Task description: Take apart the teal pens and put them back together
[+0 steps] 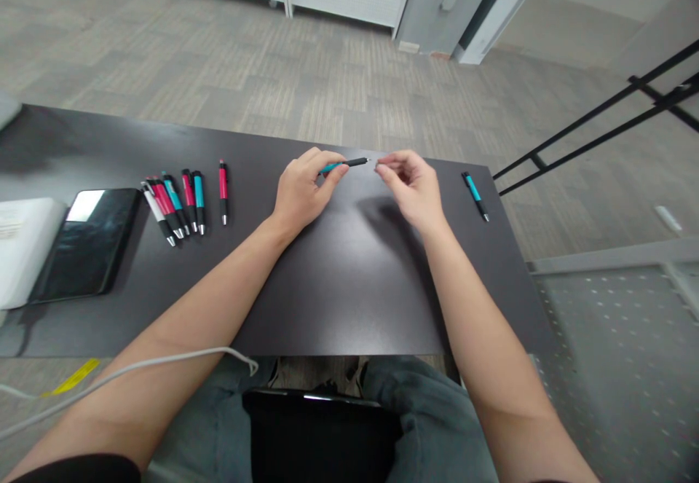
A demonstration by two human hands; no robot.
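Observation:
Near the table's far edge, my left hand is closed around a teal pen with a black grip. The pen lies nearly level, its thin bare tip pointing right; its back part is hidden in the hand. My right hand is just beyond the tip, a small gap apart. Its thumb and fingertips are pinched together, and whatever they hold is too small to name. Both hands are above the dark table.
To the left lie several pens in a row, with a pink pen apart from them. Another teal pen lies at the right edge. A black tablet-like device leans by a white box. A white cable crosses my left forearm.

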